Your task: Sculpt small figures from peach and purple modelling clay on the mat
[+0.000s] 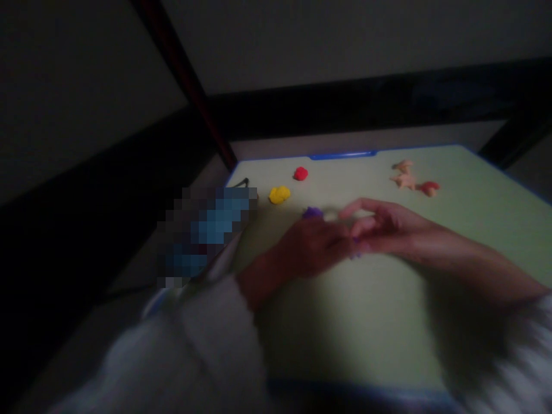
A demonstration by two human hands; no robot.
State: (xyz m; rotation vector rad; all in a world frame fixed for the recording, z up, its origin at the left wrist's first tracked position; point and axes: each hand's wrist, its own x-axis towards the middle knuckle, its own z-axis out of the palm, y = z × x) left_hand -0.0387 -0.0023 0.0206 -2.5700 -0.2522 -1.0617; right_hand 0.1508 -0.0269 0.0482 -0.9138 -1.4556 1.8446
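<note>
My left hand (pixel 313 244) and my right hand (pixel 386 227) meet over the middle of the table. Between their fingertips shows a small bit of purple modelling clay (pixel 355 255), mostly covered by the fingers. Both hands are closed in a pinch on it, the right with its index finger arched. Just behind my left hand lies a larger purple clay lump (pixel 313 213), partly hidden. A small pale piece (pixel 330 217) sits beside that lump, too blurred to name.
Farther back on the blue-edged table (pixel 366 333) lie a yellow clay lump (pixel 279 195) and a red one (pixel 301 173). At the back right are peach shaped pieces (pixel 404 181) and a red-topped mushroom-like piece (pixel 429 188). A blurred-out blue patch (pixel 215 224) borders the left edge.
</note>
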